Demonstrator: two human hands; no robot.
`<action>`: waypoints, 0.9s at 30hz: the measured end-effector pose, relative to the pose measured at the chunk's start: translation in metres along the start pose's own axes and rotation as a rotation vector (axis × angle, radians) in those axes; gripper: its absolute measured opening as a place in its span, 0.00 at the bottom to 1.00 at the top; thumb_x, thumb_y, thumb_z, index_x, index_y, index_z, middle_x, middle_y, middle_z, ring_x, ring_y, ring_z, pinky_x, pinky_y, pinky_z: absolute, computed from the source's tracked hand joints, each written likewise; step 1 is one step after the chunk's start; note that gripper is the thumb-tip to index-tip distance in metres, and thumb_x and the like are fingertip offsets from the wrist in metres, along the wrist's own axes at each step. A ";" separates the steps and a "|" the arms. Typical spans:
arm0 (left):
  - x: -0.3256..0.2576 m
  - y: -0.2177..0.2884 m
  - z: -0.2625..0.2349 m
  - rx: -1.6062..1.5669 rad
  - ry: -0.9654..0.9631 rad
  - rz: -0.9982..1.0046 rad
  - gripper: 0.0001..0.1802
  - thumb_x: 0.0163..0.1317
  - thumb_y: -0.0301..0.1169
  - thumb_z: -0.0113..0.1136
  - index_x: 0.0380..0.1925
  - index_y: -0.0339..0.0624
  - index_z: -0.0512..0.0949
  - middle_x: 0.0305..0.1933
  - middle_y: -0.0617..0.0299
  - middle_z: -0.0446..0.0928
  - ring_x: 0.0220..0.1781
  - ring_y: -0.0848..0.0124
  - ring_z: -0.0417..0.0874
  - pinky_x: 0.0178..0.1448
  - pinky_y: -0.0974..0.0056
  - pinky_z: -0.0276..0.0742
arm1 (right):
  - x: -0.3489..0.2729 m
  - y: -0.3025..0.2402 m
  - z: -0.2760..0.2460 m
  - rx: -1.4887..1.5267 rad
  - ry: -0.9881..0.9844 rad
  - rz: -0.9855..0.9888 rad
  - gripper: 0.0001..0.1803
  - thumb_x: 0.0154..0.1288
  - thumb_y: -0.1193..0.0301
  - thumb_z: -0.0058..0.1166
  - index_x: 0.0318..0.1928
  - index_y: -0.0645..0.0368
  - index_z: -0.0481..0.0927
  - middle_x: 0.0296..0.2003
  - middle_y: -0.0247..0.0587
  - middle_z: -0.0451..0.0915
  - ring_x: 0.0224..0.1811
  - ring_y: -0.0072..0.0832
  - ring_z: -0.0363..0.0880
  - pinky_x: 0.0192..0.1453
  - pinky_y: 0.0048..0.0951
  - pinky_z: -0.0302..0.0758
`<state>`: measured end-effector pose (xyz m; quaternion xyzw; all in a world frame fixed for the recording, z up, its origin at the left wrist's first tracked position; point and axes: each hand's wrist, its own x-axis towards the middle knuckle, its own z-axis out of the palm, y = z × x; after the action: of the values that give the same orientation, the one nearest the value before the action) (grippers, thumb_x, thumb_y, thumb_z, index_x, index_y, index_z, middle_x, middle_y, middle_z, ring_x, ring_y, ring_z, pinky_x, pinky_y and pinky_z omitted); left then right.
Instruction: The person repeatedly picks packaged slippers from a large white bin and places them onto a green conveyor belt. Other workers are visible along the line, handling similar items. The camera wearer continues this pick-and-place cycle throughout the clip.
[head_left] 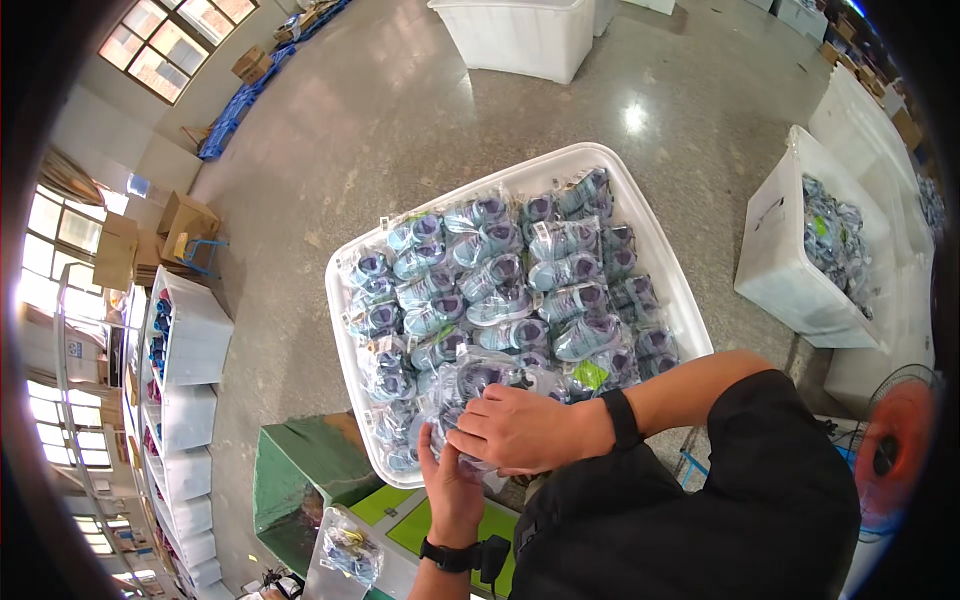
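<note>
Both my hands are on a clear plastic bag of light blue and purple shoes (470,380) at the near edge of a large white bin (690,290). My right hand (535,428) lies across the bag from the right, its fingers curled onto the plastic. From below, my left hand (453,490) grips the bag's near side with thumb and fingers bent. Parts of the bag are hidden under my hands. Many similar bagged shoes (500,270) lie in rows and fill the bin. A bright green patch (590,376) shows on one bag to the right of my hands.
A green box (300,470) and a pale tray with a bagged item (350,555) stand at the near left. White bins (190,340) line the left wall. Another white bin (780,230) holds bagged goods at right, near a red fan (890,450). One more bin (520,35) stands ahead.
</note>
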<state>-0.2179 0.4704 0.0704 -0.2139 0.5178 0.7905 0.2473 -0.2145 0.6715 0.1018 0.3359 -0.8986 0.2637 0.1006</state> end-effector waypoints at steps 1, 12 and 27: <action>0.001 -0.002 0.002 0.021 -0.005 -0.004 0.35 0.72 0.33 0.57 0.74 0.53 0.53 0.63 0.56 0.71 0.62 0.62 0.77 0.61 0.56 0.77 | -0.001 0.003 0.002 -0.029 -0.005 -0.015 0.31 0.48 0.60 0.70 0.52 0.62 0.77 0.40 0.35 0.77 0.46 0.31 0.76 0.49 0.34 0.69; -0.007 -0.011 -0.027 0.340 0.032 0.075 0.30 0.68 0.25 0.60 0.69 0.36 0.64 0.56 0.53 0.75 0.52 0.66 0.80 0.51 0.62 0.80 | -0.026 0.104 -0.009 -0.065 -0.226 0.160 0.24 0.42 0.62 0.68 0.39 0.62 0.78 0.39 0.43 0.76 0.44 0.39 0.77 0.49 0.41 0.74; -0.145 -0.105 -0.235 0.662 0.457 -0.230 0.24 0.70 0.34 0.63 0.64 0.40 0.72 0.51 0.60 0.79 0.43 0.72 0.79 0.41 0.68 0.79 | -0.102 0.388 0.010 -0.415 0.012 0.807 0.27 0.51 0.82 0.56 0.54 0.54 0.73 0.61 0.47 0.66 0.69 0.46 0.63 0.68 0.59 0.62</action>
<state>-0.0198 0.2640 -0.0058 -0.3492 0.7583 0.4808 0.2682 -0.3920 0.9688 -0.1006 -0.0699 -0.9909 0.0982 0.0603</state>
